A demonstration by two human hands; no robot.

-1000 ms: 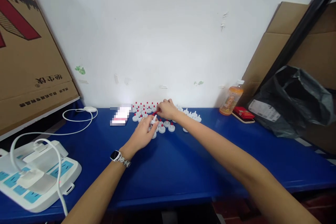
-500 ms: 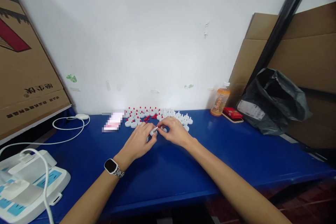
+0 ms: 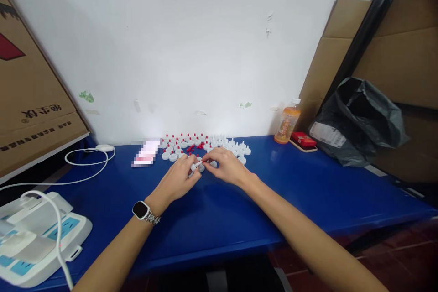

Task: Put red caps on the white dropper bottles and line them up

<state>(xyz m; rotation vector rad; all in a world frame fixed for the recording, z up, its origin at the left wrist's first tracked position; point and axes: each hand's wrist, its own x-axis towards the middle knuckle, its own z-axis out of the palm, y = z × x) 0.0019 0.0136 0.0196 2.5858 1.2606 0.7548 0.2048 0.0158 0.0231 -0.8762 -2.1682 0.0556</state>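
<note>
My left hand [image 3: 178, 178] is closed around a white nozzle cap [image 3: 195, 166], whose narrow spout points right. At the spout's end, the fingertips of my right hand [image 3: 226, 166] pinch a small red tip cap [image 3: 202, 161]. Whether the red cap is seated on the spout cannot be made out. Behind my left hand stand several white nozzle caps with red tips [image 3: 173, 157]. Bare white nozzle caps [image 3: 242, 160] stand behind and to the right of my right hand. Loose red tip caps [image 3: 190, 149] lie in a small pile between the two groups.
On the blue table [image 3: 212, 219], a drink bottle [image 3: 287, 125], a red box [image 3: 303, 140] on a phone and a grey plastic bag [image 3: 357, 123] are to the right. A power strip [image 3: 73, 232] with white cables lies left, before a cardboard box [image 3: 37, 100].
The view has shifted a little, so the table things appear slightly higher. Both hands stay together at the white nozzle cap, with its spout and red tip a bit more exposed.
</note>
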